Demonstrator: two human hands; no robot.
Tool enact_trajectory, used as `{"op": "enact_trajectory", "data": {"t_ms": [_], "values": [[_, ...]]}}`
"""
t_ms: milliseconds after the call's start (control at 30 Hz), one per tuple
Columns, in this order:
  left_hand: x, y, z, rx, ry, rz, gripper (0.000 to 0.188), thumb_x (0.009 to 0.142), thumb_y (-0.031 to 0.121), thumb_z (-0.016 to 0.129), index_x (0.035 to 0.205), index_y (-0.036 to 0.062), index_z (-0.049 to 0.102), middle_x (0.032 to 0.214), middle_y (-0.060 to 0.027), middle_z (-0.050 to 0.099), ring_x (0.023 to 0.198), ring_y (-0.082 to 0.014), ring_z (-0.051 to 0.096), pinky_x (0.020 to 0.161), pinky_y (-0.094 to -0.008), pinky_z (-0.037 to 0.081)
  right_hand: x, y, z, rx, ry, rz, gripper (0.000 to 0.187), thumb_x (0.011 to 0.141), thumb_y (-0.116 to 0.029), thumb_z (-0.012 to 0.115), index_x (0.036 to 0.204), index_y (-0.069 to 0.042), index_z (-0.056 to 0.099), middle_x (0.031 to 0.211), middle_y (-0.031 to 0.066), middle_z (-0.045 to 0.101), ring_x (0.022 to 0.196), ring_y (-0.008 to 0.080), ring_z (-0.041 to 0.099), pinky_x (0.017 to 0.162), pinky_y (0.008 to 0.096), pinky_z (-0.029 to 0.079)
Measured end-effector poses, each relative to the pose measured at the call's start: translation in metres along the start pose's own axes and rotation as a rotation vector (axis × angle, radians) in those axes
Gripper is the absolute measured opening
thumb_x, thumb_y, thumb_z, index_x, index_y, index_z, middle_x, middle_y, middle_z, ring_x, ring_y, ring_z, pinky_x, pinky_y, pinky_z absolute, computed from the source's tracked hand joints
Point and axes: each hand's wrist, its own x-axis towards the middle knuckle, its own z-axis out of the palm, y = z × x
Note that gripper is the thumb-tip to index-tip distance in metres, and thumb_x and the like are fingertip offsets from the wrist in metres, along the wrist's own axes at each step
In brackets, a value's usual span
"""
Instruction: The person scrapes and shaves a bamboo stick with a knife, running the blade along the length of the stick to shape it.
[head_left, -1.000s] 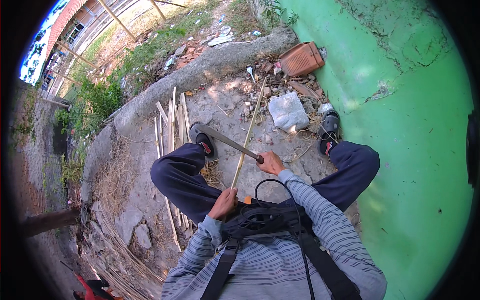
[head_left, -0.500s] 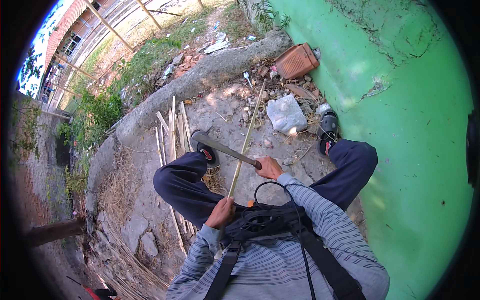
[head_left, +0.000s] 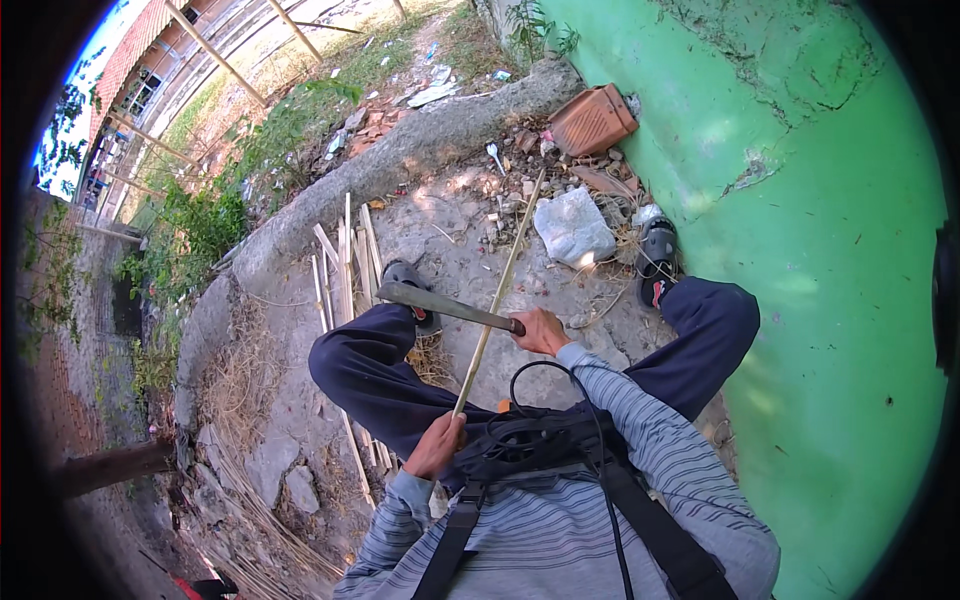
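Observation:
My right hand [head_left: 541, 331] is closed round the dark handle of a machete [head_left: 447, 305], whose long blade points left toward my left shoe. Close to my waist, my left hand [head_left: 437, 445] grips the near end of a bamboo strip [head_left: 511, 262]. The strip slants away from me toward the rubble, and the blade crosses it just left of the handle. Whether the edge bites into the strip or only rests against it, I cannot tell. Several split bamboo strips [head_left: 347, 262] lie on the ground beside my left leg.
A pale stone block [head_left: 574, 229] sits between my feet, near the right shoe [head_left: 657, 250]. Beyond it an orange clay piece [head_left: 594, 121] leans by the green wall [head_left: 830, 300]. A low concrete curb [head_left: 400, 165] curves around the left and far sides. Thin strips [head_left: 265, 520] lie at lower left.
The left hand has shifted slightly left and nearer my body. The strip's far end has swung a little to the right. The machete blade has tipped slightly, its tip nearer me.

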Motion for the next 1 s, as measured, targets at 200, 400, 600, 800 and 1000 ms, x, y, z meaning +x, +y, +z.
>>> {"op": "enact_trajectory", "data": {"t_ms": [200, 400, 600, 800, 1000], "values": [[-0.018, -0.031, 0.003, 0.043, 0.002, -0.051, 0.037, 0.112, 0.033, 0.043, 0.096, 0.0002, 0.052, 0.077, -0.0007, 0.042, 0.074, -0.0125, 0.039, 0.065, -0.0321, 0.038, 0.0, 0.048, -0.019, 0.069, 0.209, 0.133, 0.02, 0.082, -0.028, 0.069, 0.087, -0.009, 0.069, 0.082, 0.021, 0.071, 0.08, 0.0445, 0.07, 0.073, 0.0536, 0.054], [-0.007, -0.005, -0.003, 0.082, -0.009, -0.042, 0.036, 0.112, 0.034, 0.044, 0.094, 0.0037, 0.051, 0.072, 0.0007, 0.043, 0.065, -0.0127, 0.041, 0.059, -0.0318, 0.037, -0.013, -0.002, -0.011, 0.19, 0.162, -0.064, 0.017, 0.081, -0.024, 0.07, 0.085, -0.007, 0.067, 0.076, 0.021, 0.067, 0.075, 0.0454, 0.066, 0.068, 0.0512, 0.052], [0.033, -0.002, -0.012, -0.349, -0.121, -0.177, 0.029, 0.111, 0.034, 0.044, 0.093, 0.0124, 0.048, 0.069, 0.0046, 0.043, 0.052, -0.0068, 0.038, 0.045, -0.0248, 0.029, -0.024, -0.038, 0.008, 0.235, 0.087, -0.141, 0.018, 0.081, -0.024, 0.069, 0.085, -0.007, 0.068, 0.075, 0.0198, 0.066, 0.073, 0.0448, 0.066, 0.066, 0.0504, 0.052], [0.039, -0.002, -0.004, -0.266, -0.098, -0.164, 0.028, 0.111, 0.033, 0.045, 0.093, 0.0118, 0.048, 0.068, 0.0051, 0.042, 0.051, -0.007, 0.038, 0.044, -0.0254, 0.029, -0.021, -0.015, 0.005, 0.209, 0.129, 0.027, 0.018, 0.08, -0.024, 0.068, 0.085, -0.007, 0.068, 0.076, 0.0195, 0.069, 0.076, 0.0438, 0.068, 0.07, 0.0515, 0.052], [0.033, 0.006, -0.005, -0.256, -0.076, -0.139, 0.032, 0.112, 0.035, 0.044, 0.091, 0.0112, 0.049, 0.066, 0.0037, 0.042, 0.051, -0.0085, 0.039, 0.046, -0.0261, 0.031, -0.015, -0.011, 0.001, 0.203, 0.064, 0.079, 0.02, 0.082, -0.028, 0.065, 0.087, -0.009, 0.07, 0.08, 0.0215, 0.07, 0.08, 0.0461, 0.068, 0.075, 0.0543, 0.055]]}}
